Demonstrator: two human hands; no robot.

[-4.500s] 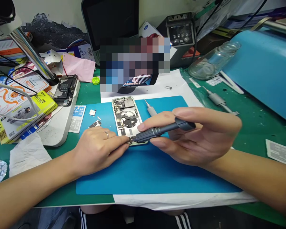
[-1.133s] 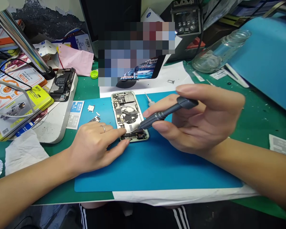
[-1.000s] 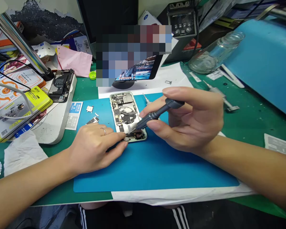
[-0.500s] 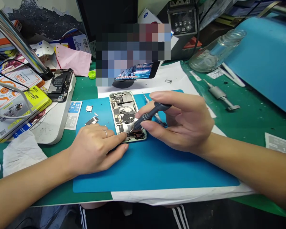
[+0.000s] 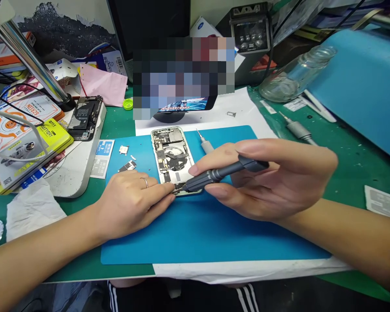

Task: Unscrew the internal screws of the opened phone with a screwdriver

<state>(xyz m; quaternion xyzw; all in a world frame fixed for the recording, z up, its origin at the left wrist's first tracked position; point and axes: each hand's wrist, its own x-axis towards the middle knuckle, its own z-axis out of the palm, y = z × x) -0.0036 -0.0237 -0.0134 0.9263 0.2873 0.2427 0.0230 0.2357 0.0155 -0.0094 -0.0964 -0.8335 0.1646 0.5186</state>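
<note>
An opened smartphone point(image 5: 183, 173), its inner boards and metal plate bare, lies on the blue mat point(image 5: 182, 238). My left hand point(image 5: 130, 203), a ring on one finger, presses index finger and thumb together at the phone's lower left corner, holding it down. Between thumb and fingers, my right hand point(image 5: 276, 182) grips a dark grey screwdriver point(image 5: 211, 175). The driver leans low, and its tip meets the phone's bottom end beside my left fingertip; the exact contact spot is too small to tell. Small metal parts point(image 5: 127, 166) lie left of the phone.
A second grey screwdriver point(image 5: 206, 144) lies behind my right hand, another point(image 5: 299, 130) farther right. A glass jar point(image 5: 295, 78) stands at the back right. Left are a second opened phone point(image 5: 86, 117) on a white lamp base and several boxes point(image 5: 29, 151). A partly blurred propped screen point(image 5: 185, 104) plays video.
My right hand has swung right and toward me, tilting the screwdriver flatter, its tip shifting to the phone's lower edge. My left hand stays at the phone's corner.
</note>
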